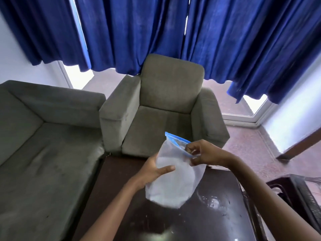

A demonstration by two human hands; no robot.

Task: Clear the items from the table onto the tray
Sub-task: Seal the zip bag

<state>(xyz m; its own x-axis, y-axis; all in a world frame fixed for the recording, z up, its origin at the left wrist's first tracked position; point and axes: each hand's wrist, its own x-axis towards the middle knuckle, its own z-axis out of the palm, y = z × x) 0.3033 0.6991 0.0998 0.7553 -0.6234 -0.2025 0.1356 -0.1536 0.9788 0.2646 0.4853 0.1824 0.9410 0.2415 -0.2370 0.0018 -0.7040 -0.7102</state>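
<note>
Zip-lock bag (173,174), clear with a blue seal strip, hangs in the air before blue curtains (139,32) at 12 o'clock, a grey sofa (43,162) at 9 o'clock and a grey armchair (166,105) at 12 o'clock, above the dark bench (208,223). A black crate (298,192) sits at 3 o'clock. The left hand (152,171) grips the bag's 9 o'clock side, thumb across its front. The right hand (206,153) has its fingers pinching the seal strip at 2 o'clock. 1 clear glass dish (214,200) rests on the bench below the bag.

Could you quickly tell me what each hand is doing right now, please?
Left hand: holding the side of the plastic bag.
Right hand: pinching the bag's blue zip strip.
</note>
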